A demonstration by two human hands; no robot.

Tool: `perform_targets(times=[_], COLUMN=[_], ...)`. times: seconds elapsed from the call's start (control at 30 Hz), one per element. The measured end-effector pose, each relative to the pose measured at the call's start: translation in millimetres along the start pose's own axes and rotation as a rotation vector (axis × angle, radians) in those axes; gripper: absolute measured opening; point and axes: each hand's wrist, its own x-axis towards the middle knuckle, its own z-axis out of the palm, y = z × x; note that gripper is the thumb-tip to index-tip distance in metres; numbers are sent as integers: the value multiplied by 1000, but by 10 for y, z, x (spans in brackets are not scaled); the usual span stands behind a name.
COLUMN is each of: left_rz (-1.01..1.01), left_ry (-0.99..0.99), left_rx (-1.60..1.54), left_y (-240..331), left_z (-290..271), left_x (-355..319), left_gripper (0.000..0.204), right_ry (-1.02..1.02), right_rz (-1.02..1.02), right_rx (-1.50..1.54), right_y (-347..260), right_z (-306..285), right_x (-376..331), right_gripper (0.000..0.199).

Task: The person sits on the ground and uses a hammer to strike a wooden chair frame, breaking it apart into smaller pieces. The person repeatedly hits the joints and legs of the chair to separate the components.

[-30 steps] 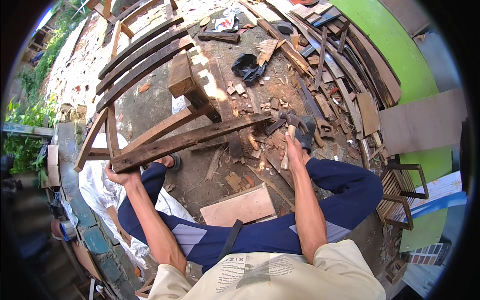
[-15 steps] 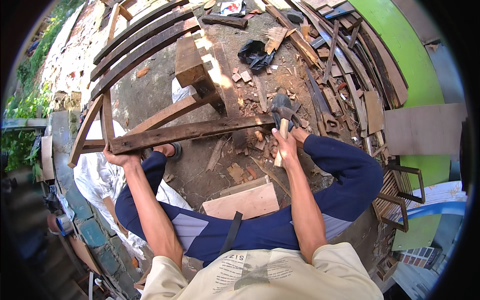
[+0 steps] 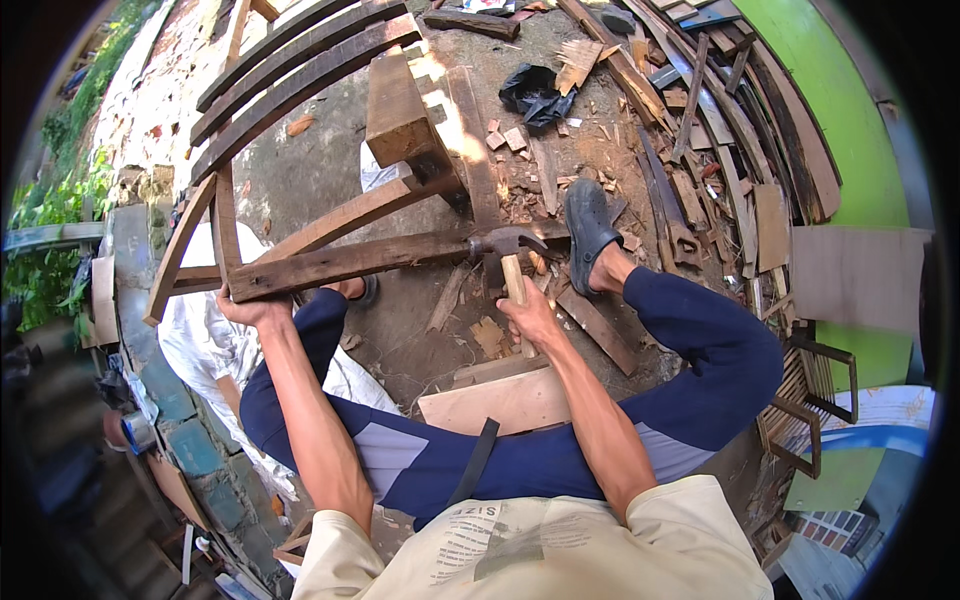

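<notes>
A dark wooden chair frame (image 3: 298,100) with curved slats lies tipped in front of me. Its long rail (image 3: 360,264) runs across, slightly rising to the right. At the rail's left end, my left hand (image 3: 258,308) grips it from below, fingers partly hidden behind the wood. My right hand (image 3: 532,318) is wrapped round the light handle of a claw hammer (image 3: 512,278). The hammer's dark head overlaps the rail toward its right end; whether it touches the wood I cannot tell. A square post (image 3: 395,115) and a slanting brace stand behind the rail.
A pale board (image 3: 495,400) lies between my legs. My clogged foot (image 3: 592,225) rests by the rail's right end. Beyond are a black plastic bag (image 3: 538,95), a handsaw (image 3: 683,240) and stacked planks (image 3: 770,130). White sacking (image 3: 205,345) lies at left, a slatted wooden piece (image 3: 805,400) at right.
My right hand and the hammer have moved left, from beside the rail's right end to over the rail. The left hand keeps its hold. The whole view has shifted slightly.
</notes>
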Motion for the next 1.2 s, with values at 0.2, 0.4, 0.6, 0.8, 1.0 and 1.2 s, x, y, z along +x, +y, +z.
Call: perform_targets(times=[0.2, 0.4, 0.6, 0.8, 1.0, 1.2], left_rz=[-68, -21, -28, -38, -43, 27], left_ry=[-5, -78, -144, -121, -231, -140], left_rx=[-5, -16, -55, -92, -159, -115], left_y=[54, -19, 107, 65, 235, 185], left_z=[-79, -261, -282, -212, -136, -23], left_x=[-47, 157, 116, 178, 43, 5], left_gripper=[49, 47, 41, 40, 39, 42], right_ry=[256, 406, 214, 395, 100, 490], right_rz=[23, -74, 107, 21, 69, -9], right_rx=[273, 298, 144, 396, 36, 589], right_y=[-100, -123, 39, -186, -37, -230], right_z=[-242, -96, 63, -87, 206, -199], right_x=[131, 219, -83, 348, -43, 332], right_gripper=[25, 18, 22, 18, 25, 16])
